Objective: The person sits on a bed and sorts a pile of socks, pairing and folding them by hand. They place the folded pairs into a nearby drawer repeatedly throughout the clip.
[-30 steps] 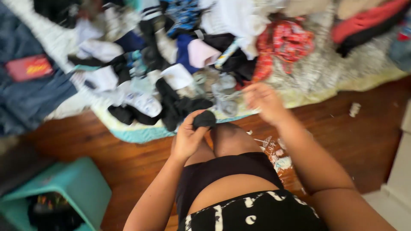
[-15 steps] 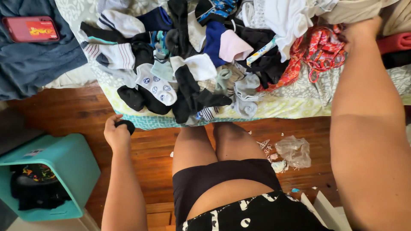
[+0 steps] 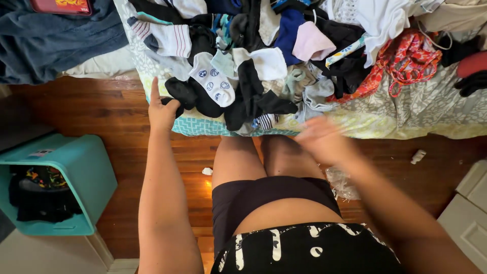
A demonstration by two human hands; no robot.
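A black sock (image 3: 178, 93) was found lying crumpled at the near edge of the bed, among a heap of mixed socks. It was touched at its left end, beside a white patterned sock (image 3: 213, 83).

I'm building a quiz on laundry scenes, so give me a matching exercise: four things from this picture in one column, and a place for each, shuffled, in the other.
Things:
1. teal bin
2. left hand
3. red patterned garment
4. white sock with round blue prints

Places:
A. in the sock pile on the bed
B. on the floor, left of the legs
C. on the bed, to the right
D. at the bed's edge, on a black sock

Pairs: 1-B, 2-D, 3-C, 4-A
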